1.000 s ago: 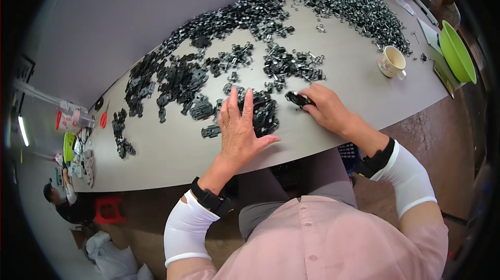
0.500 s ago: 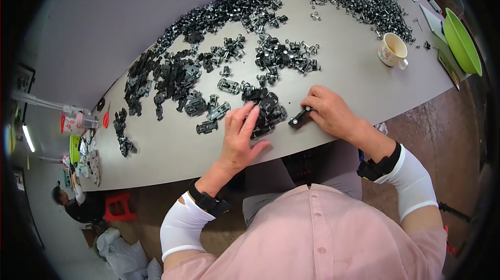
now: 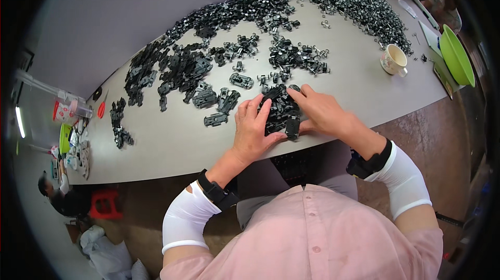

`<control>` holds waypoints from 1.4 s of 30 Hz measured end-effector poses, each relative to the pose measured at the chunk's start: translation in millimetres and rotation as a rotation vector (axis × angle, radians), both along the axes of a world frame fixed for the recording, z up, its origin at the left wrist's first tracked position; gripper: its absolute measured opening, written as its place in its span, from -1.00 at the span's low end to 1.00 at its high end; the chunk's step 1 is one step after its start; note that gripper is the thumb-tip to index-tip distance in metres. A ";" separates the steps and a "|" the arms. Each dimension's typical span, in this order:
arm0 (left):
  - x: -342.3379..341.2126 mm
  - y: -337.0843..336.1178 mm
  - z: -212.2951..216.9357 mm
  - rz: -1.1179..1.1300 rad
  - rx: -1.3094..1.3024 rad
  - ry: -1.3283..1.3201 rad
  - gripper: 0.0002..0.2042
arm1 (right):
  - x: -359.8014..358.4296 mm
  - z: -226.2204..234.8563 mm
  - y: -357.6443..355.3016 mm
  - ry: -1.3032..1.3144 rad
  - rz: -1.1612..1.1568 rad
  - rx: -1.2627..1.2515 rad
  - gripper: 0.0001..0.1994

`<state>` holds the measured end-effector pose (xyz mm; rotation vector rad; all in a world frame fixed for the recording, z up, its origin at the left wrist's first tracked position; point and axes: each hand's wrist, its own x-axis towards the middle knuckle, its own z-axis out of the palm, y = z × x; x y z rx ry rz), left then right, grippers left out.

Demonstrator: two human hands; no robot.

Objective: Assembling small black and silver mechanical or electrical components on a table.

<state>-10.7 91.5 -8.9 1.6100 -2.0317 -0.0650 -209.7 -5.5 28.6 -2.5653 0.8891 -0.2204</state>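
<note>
A heap of dark toy car chassis with wheels (image 3: 281, 105) lies near the table's front edge, between my two hands. My left hand (image 3: 251, 130) rests against its left side, fingers spread and thumb pointing right along the near edge. From the right, my right hand (image 3: 324, 112) curves round the heap, index finger on its top and thumb apart, low at its side; part of its fingers is hidden. One black chassis (image 3: 292, 127) stands at the heap's near right edge, beside the right thumb. Several grey car chassis (image 3: 227, 100) lie just left of my left hand.
Behind are a heap of black chassis plates (image 3: 185, 72), wheel-and-axle sets (image 3: 294, 55) and a big pile of metallic wheel pieces (image 3: 364, 12). A mug (image 3: 393, 60) and a green basin (image 3: 457, 56) stand at right. Far left are red scissors (image 3: 101, 109), a red stool (image 3: 105, 204) and another person (image 3: 65, 196).
My right hand has moved left with its chassis to the heap and opened around the heap's side. My left hand stays at the heap's left. The whole view has shifted slightly.
</note>
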 end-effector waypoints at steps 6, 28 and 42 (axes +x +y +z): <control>-2.1 12.9 3.5 -0.002 -0.030 0.226 0.16 | 2.0 1.8 18.7 -0.018 -0.061 0.046 -0.13; 6.3 0.6 2.0 -0.126 -0.009 0.230 -0.45 | 5.4 -13.5 20.1 -0.196 -0.014 0.065 -0.48; 21.7 1.9 0.6 -0.103 0.084 0.506 -0.56 | 17.4 7.2 19.8 -0.008 -0.052 0.111 -0.04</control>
